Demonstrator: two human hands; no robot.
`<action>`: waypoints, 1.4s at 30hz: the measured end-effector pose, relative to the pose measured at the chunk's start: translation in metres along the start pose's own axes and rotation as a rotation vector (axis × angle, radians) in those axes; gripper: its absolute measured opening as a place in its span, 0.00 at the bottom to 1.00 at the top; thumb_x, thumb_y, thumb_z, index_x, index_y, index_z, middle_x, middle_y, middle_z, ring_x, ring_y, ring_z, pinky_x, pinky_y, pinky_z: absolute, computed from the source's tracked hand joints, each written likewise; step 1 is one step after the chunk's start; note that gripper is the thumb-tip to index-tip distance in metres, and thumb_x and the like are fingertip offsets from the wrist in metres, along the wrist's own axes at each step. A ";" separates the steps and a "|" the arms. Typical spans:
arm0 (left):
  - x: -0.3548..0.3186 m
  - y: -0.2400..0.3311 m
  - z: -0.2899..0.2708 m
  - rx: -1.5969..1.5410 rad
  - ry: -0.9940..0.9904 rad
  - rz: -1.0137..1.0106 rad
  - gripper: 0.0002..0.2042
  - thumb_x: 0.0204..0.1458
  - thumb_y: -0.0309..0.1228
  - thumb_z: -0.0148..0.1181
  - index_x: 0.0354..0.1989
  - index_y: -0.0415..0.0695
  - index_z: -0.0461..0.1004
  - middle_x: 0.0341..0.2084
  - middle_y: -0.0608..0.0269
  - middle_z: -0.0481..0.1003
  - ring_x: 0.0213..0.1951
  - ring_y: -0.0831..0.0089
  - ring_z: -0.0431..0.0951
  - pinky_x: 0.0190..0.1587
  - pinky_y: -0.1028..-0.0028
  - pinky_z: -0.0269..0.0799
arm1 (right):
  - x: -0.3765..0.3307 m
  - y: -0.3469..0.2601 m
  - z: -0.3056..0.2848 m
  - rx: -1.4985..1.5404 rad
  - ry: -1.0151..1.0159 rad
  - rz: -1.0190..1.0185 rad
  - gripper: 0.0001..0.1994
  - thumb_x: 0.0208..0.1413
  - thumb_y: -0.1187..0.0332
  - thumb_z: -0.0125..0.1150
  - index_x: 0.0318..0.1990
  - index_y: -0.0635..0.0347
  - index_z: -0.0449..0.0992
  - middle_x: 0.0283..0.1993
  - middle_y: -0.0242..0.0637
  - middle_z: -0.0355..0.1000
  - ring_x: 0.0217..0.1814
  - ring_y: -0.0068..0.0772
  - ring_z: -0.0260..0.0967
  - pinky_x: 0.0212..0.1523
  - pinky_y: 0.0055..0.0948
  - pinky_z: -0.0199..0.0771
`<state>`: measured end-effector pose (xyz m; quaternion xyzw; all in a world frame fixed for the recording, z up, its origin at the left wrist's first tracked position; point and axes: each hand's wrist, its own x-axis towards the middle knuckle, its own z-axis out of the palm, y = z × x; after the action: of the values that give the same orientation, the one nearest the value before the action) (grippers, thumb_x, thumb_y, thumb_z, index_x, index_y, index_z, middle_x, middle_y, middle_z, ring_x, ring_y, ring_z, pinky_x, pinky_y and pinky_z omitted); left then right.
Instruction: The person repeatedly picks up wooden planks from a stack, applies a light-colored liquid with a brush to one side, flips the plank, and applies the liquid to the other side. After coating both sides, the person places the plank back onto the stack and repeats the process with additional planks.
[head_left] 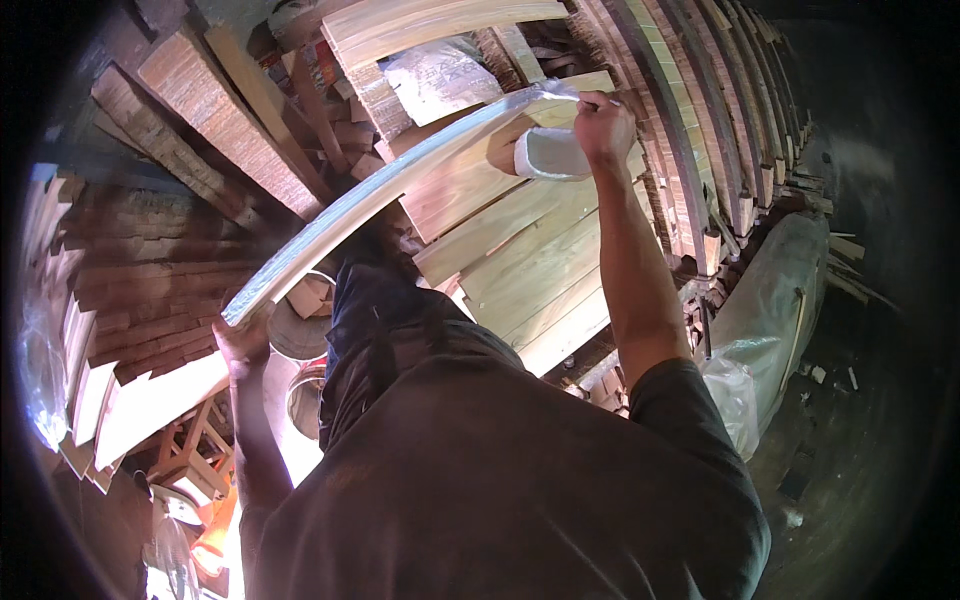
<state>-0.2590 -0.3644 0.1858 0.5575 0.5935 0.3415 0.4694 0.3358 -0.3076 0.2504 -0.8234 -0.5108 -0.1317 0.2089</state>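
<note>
Nearest the camera, the person's dark shirt (500, 480) fills the lower middle of the view, with both bare forearms reaching up and away from it.

The left hand (243, 342) sits at the low, near end of a long pale wooden plank (400, 180). Its fingers are closed around that end from beneath, apparently to carry the weight while the far end is steered.

The plank runs diagonally up and to the right, edge-on to the camera, so it shows as a narrow pale strip. Held by both ends, a board of this length would not sag or swing.

The right hand (603, 125) is at the plank's far, high end, arm almost fully extended. Its fingers are shut on that end, where a bit of clear plastic film (545, 92) clings to the wood. A white object (550, 155) lies just below this hand; what it is cannot be told.

Behind the plank lies a stack of pale flat boards (530, 260), laid side by side on a slope. The plank is above them; whether it touches them cannot be told.

To the left, darker reddish planks (150, 270) are piled in layers, ends outward. Further off, long curved slats (690, 130) stand on edge in a tight row, an arrangement that saves floor space.

At the right, a long bundle wrapped in clear plastic sheet (770, 310) rests on the dark floor (860, 470), with wood scraps near it.
</note>
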 end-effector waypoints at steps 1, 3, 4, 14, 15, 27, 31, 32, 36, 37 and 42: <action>0.000 0.002 -0.001 0.025 0.003 0.004 0.14 0.46 0.20 0.68 0.41 0.39 0.76 0.36 0.62 0.80 0.40 0.74 0.79 0.45 0.75 0.73 | 0.005 0.006 0.001 -0.016 0.000 -0.004 0.07 0.48 0.70 0.60 0.31 0.48 0.84 0.28 0.44 0.78 0.35 0.47 0.77 0.35 0.42 0.76; -0.001 0.010 0.000 0.020 0.005 -0.012 0.14 0.45 0.21 0.70 0.41 0.38 0.76 0.36 0.62 0.80 0.41 0.73 0.79 0.46 0.74 0.74 | 0.011 0.015 0.003 -0.045 -0.004 -0.016 0.08 0.48 0.70 0.58 0.31 0.48 0.84 0.29 0.45 0.78 0.36 0.48 0.77 0.36 0.43 0.77; -0.001 0.016 0.001 0.009 0.004 -0.011 0.14 0.45 0.22 0.70 0.42 0.38 0.76 0.37 0.63 0.80 0.41 0.73 0.79 0.46 0.74 0.74 | 0.010 0.018 0.002 -0.061 0.000 0.056 0.06 0.49 0.68 0.60 0.32 0.47 0.84 0.28 0.44 0.77 0.35 0.47 0.77 0.35 0.43 0.76; -0.005 -0.028 -0.013 -0.118 -0.017 -0.040 0.17 0.47 0.20 0.69 0.47 0.37 0.73 0.42 0.60 0.78 0.44 0.70 0.78 0.49 0.71 0.74 | -0.023 -0.032 -0.022 0.730 -0.241 0.206 0.05 0.50 0.67 0.66 0.34 0.48 0.85 0.33 0.42 0.78 0.37 0.45 0.77 0.37 0.39 0.77; -0.004 -0.018 -0.009 -0.066 -0.004 -0.037 0.17 0.46 0.19 0.69 0.45 0.38 0.74 0.40 0.62 0.79 0.43 0.71 0.78 0.48 0.72 0.74 | -0.022 -0.028 -0.023 0.585 -0.209 0.167 0.05 0.49 0.67 0.66 0.34 0.49 0.85 0.33 0.43 0.78 0.37 0.45 0.77 0.37 0.39 0.77; 0.002 0.022 0.003 0.039 -0.009 0.076 0.14 0.46 0.22 0.70 0.42 0.38 0.75 0.36 0.64 0.79 0.40 0.74 0.78 0.45 0.74 0.73 | -0.041 -0.059 -0.026 0.116 -0.021 -0.097 0.04 0.50 0.67 0.60 0.27 0.48 0.81 0.27 0.42 0.74 0.28 0.44 0.75 0.29 0.40 0.74; -0.005 -0.014 -0.009 0.051 0.010 -0.171 0.16 0.44 0.27 0.73 0.42 0.40 0.76 0.36 0.62 0.80 0.39 0.72 0.79 0.44 0.73 0.75 | -0.087 -0.142 -0.068 0.364 -0.141 -0.334 0.05 0.48 0.77 0.64 0.32 0.55 0.80 0.26 0.37 0.73 0.32 0.41 0.71 0.31 0.38 0.73; -0.007 -0.030 -0.017 -0.157 -0.045 -0.235 0.18 0.45 0.29 0.72 0.44 0.40 0.75 0.38 0.61 0.80 0.41 0.72 0.79 0.45 0.71 0.75 | -0.095 -0.162 -0.078 0.436 -0.191 -0.326 0.06 0.47 0.77 0.63 0.33 0.55 0.79 0.25 0.36 0.73 0.32 0.41 0.71 0.30 0.38 0.73; -0.003 -0.002 -0.001 0.095 -0.011 -0.129 0.15 0.49 0.34 0.66 0.44 0.42 0.75 0.37 0.63 0.81 0.40 0.76 0.79 0.45 0.73 0.75 | -0.123 -0.223 -0.103 0.615 -0.351 -0.362 0.09 0.45 0.79 0.64 0.35 0.56 0.78 0.25 0.36 0.71 0.30 0.40 0.72 0.26 0.36 0.73; -0.002 0.019 0.005 0.146 0.014 -0.078 0.09 0.48 0.25 0.64 0.39 0.41 0.76 0.32 0.63 0.81 0.37 0.75 0.80 0.41 0.74 0.75 | -0.129 -0.233 -0.101 0.639 -0.352 -0.439 0.10 0.43 0.75 0.63 0.36 0.53 0.76 0.30 0.37 0.64 0.25 0.41 0.70 0.21 0.39 0.72; -0.008 0.006 0.003 -0.239 0.025 -0.141 0.10 0.46 0.22 0.64 0.38 0.39 0.76 0.33 0.62 0.81 0.38 0.79 0.78 0.41 0.74 0.74 | -0.153 -0.301 -0.123 0.843 -0.512 -0.627 0.10 0.39 0.76 0.62 0.34 0.58 0.75 0.34 0.37 0.66 0.26 0.36 0.72 0.23 0.35 0.73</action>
<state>-0.2544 -0.3714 0.1915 0.4502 0.5921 0.3829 0.5479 -0.0017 -0.3687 0.3554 -0.4844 -0.7725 0.2308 0.3396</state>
